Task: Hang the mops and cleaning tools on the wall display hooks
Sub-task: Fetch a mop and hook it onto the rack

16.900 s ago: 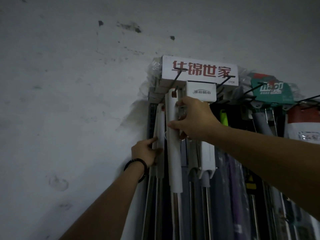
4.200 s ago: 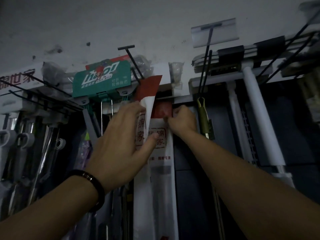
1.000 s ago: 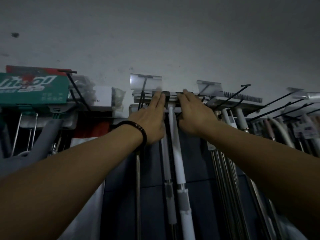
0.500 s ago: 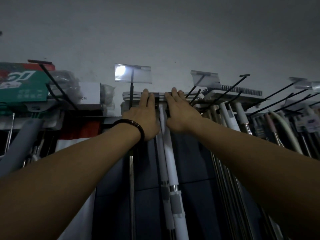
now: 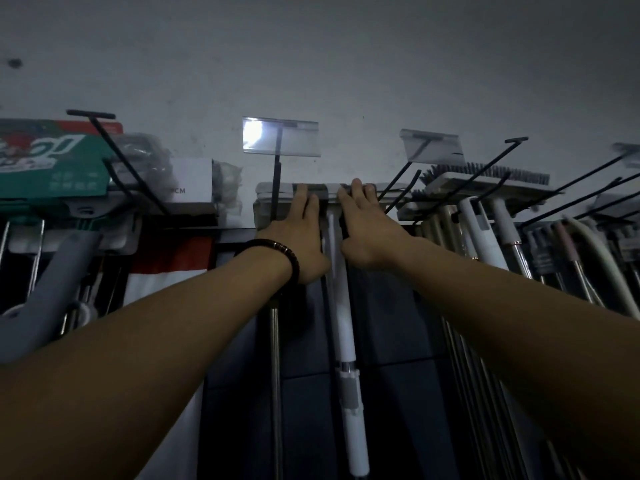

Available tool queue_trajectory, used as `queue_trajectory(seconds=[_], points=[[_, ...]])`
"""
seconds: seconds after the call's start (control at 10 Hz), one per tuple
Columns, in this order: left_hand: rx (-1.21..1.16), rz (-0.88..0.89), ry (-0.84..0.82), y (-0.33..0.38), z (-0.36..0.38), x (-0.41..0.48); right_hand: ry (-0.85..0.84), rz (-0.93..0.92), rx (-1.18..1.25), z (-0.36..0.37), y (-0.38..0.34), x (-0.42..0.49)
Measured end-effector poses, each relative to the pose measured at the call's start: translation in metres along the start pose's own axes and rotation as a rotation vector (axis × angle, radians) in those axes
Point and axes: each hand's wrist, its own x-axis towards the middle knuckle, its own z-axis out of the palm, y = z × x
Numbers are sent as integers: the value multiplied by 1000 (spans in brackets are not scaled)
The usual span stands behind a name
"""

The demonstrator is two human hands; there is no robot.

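Above my reach rises the stained grey wall [image 5: 346,64]. Far out from my left hand [image 5: 298,237] hangs a green package [image 5: 52,168]; past my right hand [image 5: 367,230], a brush head [image 5: 485,178]. Both hands lie flat, fingers straight, gripping nothing, fingertips pressing the flat mop head [image 5: 265,195]. Its white handle [image 5: 341,306] drops between my wrists. A clear tag holder [image 5: 280,136] sits just above my left fingers; a dark bracelet [image 5: 280,252] rings that wrist.

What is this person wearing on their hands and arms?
No gloves or sleeves are in view: the left hand and right hand are bare. The only item worn is a dark, ribbed bracelet around the left wrist. No rings or watch are visible.
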Motion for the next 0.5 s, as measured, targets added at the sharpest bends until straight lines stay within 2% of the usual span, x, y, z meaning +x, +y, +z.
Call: queue_trajectory(seconds=[0.3, 0.4, 0.5], points=[[-43, 77, -34, -5, -11, -17, 1, -6, 61, -1, 2, -13], [-147, 103, -29, -4, -18, -38, 62, -12, 148, -2, -3, -33], [-356, 127, 60, 3, -32, -72, 236, -28, 235, -21, -19, -60]])
